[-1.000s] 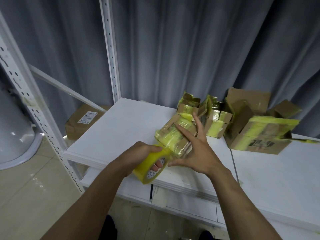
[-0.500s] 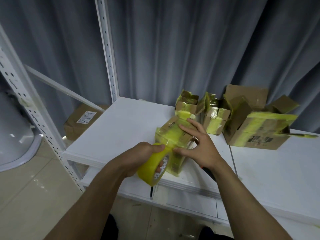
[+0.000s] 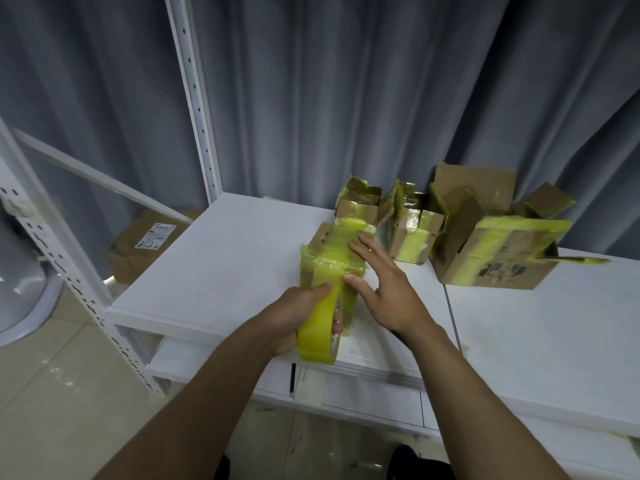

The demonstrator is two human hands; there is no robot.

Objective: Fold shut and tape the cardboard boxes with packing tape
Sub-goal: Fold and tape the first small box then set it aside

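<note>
Our left hand point(image 3: 294, 317) gripped the yellow roll of packing tape point(image 3: 317, 336) against the small tape-wrapped cardboard box point(image 3: 329, 258).
Our right hand point(image 3: 384, 289) lay spread on that box, near the front edge of the white tabletop point(image 3: 225, 265).

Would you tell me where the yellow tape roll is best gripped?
Likely through its core, from the left: the tape roll stands on edge, hole facing sideways, so fingers hook inside and the thumb presses the outer band, as the left hand does.

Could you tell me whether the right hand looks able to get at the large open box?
Probably yes: the right hand holds nothing, and only table shows between it and the large open box.
</note>
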